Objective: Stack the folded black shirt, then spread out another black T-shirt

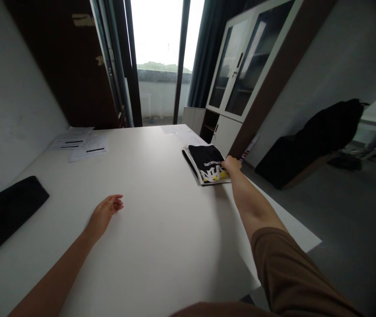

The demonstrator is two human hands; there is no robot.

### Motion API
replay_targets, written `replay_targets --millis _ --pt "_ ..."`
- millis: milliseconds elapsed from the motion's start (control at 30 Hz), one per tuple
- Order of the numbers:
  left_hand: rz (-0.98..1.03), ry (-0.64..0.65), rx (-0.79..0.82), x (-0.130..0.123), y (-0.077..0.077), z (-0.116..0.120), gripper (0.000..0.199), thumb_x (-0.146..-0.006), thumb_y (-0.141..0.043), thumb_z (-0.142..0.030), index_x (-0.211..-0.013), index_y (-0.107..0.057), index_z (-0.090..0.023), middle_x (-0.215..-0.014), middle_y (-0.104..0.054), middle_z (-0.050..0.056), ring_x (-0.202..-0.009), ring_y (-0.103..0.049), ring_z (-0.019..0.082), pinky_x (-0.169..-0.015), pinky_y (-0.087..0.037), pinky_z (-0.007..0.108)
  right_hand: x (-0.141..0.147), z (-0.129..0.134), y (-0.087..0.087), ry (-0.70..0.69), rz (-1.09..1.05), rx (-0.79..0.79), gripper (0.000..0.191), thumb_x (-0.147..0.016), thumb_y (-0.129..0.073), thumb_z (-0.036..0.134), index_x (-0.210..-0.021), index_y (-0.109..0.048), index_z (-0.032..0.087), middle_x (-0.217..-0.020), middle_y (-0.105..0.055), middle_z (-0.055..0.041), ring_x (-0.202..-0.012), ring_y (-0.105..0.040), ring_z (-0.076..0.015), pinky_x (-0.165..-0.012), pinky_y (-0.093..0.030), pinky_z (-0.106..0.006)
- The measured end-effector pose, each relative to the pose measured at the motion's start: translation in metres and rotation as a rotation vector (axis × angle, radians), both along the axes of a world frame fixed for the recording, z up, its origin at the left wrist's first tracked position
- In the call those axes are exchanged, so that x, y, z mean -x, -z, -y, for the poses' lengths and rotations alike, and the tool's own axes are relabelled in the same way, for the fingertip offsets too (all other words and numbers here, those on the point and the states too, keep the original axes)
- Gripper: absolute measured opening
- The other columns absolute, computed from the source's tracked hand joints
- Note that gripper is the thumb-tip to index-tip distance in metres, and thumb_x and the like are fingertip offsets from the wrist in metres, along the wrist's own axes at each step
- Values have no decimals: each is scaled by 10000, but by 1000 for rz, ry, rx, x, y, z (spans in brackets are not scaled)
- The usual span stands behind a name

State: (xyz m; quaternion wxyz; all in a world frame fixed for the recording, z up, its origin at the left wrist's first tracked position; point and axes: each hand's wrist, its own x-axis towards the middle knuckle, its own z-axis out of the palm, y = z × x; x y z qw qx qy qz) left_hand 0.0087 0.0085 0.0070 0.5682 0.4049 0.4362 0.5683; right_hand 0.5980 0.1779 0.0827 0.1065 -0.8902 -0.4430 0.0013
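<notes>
At right edge of white surface, facing window: gripping folded black T-shirt with right hand, left hand loosely open.

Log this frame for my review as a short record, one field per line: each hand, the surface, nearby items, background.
left hand: empty, fingers loosely curled, over the near left part of the table
right hand: at the right edge of the folded stack; grip unclear
surface: white table
stack: black top layer, white and yellow print
left side: black cloth-like item, loose papers
background: window, glass-door cabinet
</notes>
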Motion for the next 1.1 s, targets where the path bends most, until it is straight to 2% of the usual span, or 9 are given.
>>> replay_targets --millis 200,400,500,633,700,833,933,1000,1100 --pt "-4 -1 -6 -3 -2 1 355 -812 -758 -438 -1016 -759 -147 -852 -695 70 -806 -645 190 -800 -550 331 21 -17 9 -318 162 -274 448 -1007 -409 320 -1397 -543 145 -1411 -523 -210 -1292 -465 -308 -1065 -362 -406" --pt "-84 -11 -31 4 6 0 420 -824 -735 -507 -1045 -746 -150 -899 -701 67 -827 -654 185 -839 -547 341 24 -38 31 -387 -45 61 655 -1017 -399 554 -1549 -396 173 -1531 -442 -188 -1362 -441 -315 -1123 -316 -426" --pt "-317 -70 -75 21 12 -6 402 -860 -668 -504 -1060 -737 -162 -993 -719 82 -915 -671 218 -908 -538 389 23 -32 39 -394 8 0 617 -1024 -399 513 -1523 -445 154 -1470 -514 -202 -1318 -496 -307 -1077 -353 -409" --pt "-950 -337 -161 76 7 -10 327 -913 -498 -385 -1019 -735 -186 -1066 -720 87 -1024 -661 245 -972 -509 406 28 -20 51 -460 216 -188 470 -1024 -400 376 -1333 -634 109 -1301 -629 -234 -1191 -577 -309 -961 -398 -402" --pt "-1104 -484 -118 119 0 0 288 -887 -511 -322 -1005 -738 -190 -1116 -694 103 -1103 -626 270 -1039 -463 431 33 -18 62 -566 357 -333 418 -999 -449 348 -1264 -682 124 -1337 -612 -225 -1223 -552 -314 -974 -383 -412" --pt "-1310 -715 -9 200 -15 56 331 -829 -562 -250 -1097 -717 -134 -1259 -610 187 -1279 -494 369 -1151 -307 535 53 -11 84 -722 481 -494 357 -984 -467 307 -1228 -719 244 -1420 -577 -162 -1299 -504 -275 -1065 -313 -443" --pt "-1615 -846 123 244 -19 101 556 -843 -588 -305 -1356 -581 -93 -1399 -511 237 -1345 -425 418 -1132 -304 564 76 2 87 -768 486 -525 312 -963 -499 294 -1145 -752 291 -1421 -583 -131 -1293 -504 -271 -1092 -290 -445" --pt "-1777 -888 256 265 -20 118 728 -859 -601 -393 -1498 -430 -89 -1437 -479 256 -1327 -454 432 -1085 -361 556 94 10 84 -819 459 -541 299 -967 -496 312 -1109 -757 278 -1403 -594 -132 -1269 -518 -287 -1110 -281 -447" --pt "-1812 -767 454 284 -26 119 834 -861 -601 -541 -1533 -379 -99 -1366 -554 264 -1241 -546 444 -989 -447 536 130 21 82 -954 381 -554 299 -977 -482 318 -1102 -743 247 -1361 -618 -154 -1235 -535 -314 -1110 -295 -470"
